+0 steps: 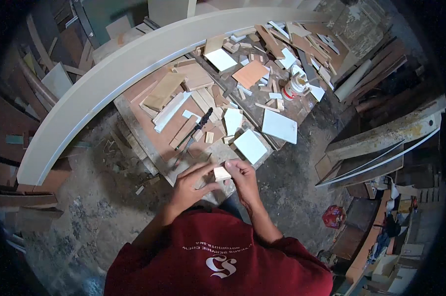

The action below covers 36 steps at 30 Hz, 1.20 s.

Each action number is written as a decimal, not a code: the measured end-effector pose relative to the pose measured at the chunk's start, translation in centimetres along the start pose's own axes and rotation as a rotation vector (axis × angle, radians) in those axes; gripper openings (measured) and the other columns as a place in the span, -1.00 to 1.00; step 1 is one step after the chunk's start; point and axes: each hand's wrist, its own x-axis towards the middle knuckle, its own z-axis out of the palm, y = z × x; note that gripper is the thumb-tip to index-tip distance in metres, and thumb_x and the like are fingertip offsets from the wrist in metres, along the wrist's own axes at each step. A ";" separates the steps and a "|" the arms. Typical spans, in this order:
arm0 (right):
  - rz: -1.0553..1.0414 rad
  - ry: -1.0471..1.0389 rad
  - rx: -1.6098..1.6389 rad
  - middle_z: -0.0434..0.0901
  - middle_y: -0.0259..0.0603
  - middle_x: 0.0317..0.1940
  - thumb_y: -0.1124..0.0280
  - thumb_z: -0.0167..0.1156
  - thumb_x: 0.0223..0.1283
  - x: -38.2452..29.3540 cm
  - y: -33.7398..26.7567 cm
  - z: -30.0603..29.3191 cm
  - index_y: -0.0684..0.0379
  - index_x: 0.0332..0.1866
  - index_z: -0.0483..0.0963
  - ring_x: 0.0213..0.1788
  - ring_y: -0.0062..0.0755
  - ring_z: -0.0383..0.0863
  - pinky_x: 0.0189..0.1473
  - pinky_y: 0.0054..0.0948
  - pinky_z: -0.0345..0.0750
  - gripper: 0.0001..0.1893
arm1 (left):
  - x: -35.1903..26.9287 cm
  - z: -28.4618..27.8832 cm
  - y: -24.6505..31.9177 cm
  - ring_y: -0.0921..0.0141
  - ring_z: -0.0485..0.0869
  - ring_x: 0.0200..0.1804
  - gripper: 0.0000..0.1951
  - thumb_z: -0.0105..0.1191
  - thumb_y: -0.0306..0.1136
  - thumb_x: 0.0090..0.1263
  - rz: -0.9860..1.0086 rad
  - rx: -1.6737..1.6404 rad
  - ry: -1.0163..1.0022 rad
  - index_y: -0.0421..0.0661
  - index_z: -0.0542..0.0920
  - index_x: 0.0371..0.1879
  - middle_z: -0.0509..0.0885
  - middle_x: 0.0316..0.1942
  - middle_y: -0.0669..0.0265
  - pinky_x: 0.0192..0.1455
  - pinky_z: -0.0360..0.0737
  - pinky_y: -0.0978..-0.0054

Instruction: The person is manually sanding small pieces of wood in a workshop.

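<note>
My right hand [244, 178] pinches a small pale wood block [222, 174] between thumb and fingers, over the near corner of a cluttered workbench [217, 152]. Beside the block, my left hand [192, 182] has its fingers and thumb spread around the left side. Whether its fingertips touch the wood is hard to tell. Just beyond my hands lie a small striped wood block [209, 137], a white rectangular panel [250, 146] and a tool with a black wrapped handle [207, 116].
A long curved pale panel [134, 40] arches behind the bench. Wood offcuts, an orange board [250, 74] and a white tub [294, 88] crowd its far half. Boards lean at the right around a thick beam [385, 138]. A red box [334, 217] sits low at right.
</note>
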 end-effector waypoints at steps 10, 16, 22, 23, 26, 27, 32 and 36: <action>-0.206 0.082 -0.436 0.55 -0.21 -0.04 0.48 0.33 0.13 3.7 9.6 -2.2 0.25 0.08 0.51 -0.02 -0.37 0.57 0.03 -0.45 0.52 -0.62 | -3.6 2.5 -11.8 0.34 0.50 0.23 -0.36 0.20 -0.21 0.38 -0.540 -0.375 -0.046 -0.25 0.31 0.36 0.54 0.20 0.08 0.27 0.42 0.36; -0.711 -0.374 -0.965 0.50 0.12 -0.06 0.53 0.27 0.08 2.8 17.0 -3.8 0.28 0.09 0.45 -0.01 0.13 0.49 0.03 -0.14 0.50 -0.59 | -11.4 2.3 -18.1 0.03 -0.13 0.56 0.04 0.13 0.21 0.19 -0.137 0.729 -0.377 -0.33 0.02 0.45 0.01 0.51 -0.03 0.53 -0.25 -0.05; -0.643 -0.168 -0.931 0.50 0.06 -0.13 0.56 0.27 0.07 2.1 18.0 -2.3 0.29 0.06 0.47 -0.07 0.07 0.50 -0.02 -0.18 0.51 -0.61 | -11.4 2.2 -18.0 0.05 -0.08 0.55 -0.01 0.07 0.22 0.20 -0.094 0.871 -0.459 -0.37 0.11 0.41 0.03 0.51 -0.03 0.52 -0.23 -0.09; -0.718 -0.313 -0.953 0.50 0.06 -0.13 0.56 0.27 0.07 1.3 18.1 -1.9 0.29 0.07 0.47 -0.07 0.07 0.50 -0.02 -0.19 0.51 -0.61 | -11.6 2.2 -18.2 0.04 -0.08 0.55 0.00 0.09 0.23 0.17 -0.092 0.905 -0.469 -0.37 0.13 0.41 0.03 0.51 -0.03 0.51 -0.24 -0.12; -0.682 -0.155 -0.953 0.51 0.05 -0.14 0.54 0.30 0.04 3.4 17.7 -2.5 0.28 0.03 0.48 -0.10 0.06 0.51 -0.03 -0.18 0.51 -0.61 | -11.0 2.2 -18.3 0.04 -0.08 0.55 0.02 0.12 0.23 0.12 -0.074 0.921 -0.470 -0.36 0.16 0.40 0.03 0.51 -0.02 0.50 -0.25 -0.16; -0.601 0.000 -1.004 0.52 0.04 -0.14 0.54 0.32 0.02 3.9 17.5 -2.3 0.30 -0.02 0.49 -0.13 0.05 0.53 -0.05 -0.18 0.52 -0.64 | -11.3 2.2 -18.3 0.05 -0.08 0.55 0.03 0.14 0.23 0.10 -0.086 0.902 -0.459 -0.35 0.17 0.40 0.03 0.51 -0.02 0.49 -0.25 -0.17; -0.746 -0.252 -0.930 0.51 0.09 -0.08 0.52 0.26 0.07 1.6 18.8 -1.5 0.27 0.06 0.49 -0.06 0.08 0.51 0.01 -0.16 0.51 -0.62 | -11.5 2.4 -19.2 0.06 -0.07 0.55 0.02 0.15 0.23 0.10 -0.053 0.886 -0.423 -0.34 0.18 0.39 0.05 0.50 -0.01 0.49 -0.25 -0.18; -0.668 0.063 -1.046 0.53 0.11 -0.11 0.52 0.26 0.07 4.5 16.0 -3.5 0.29 0.03 0.48 -0.10 0.11 0.54 -0.04 -0.19 0.53 -0.64 | -11.1 2.4 -18.8 0.07 -0.06 0.55 0.00 0.15 0.22 0.10 -0.044 0.894 -0.420 -0.32 0.20 0.39 0.06 0.50 0.01 0.50 -0.24 -0.16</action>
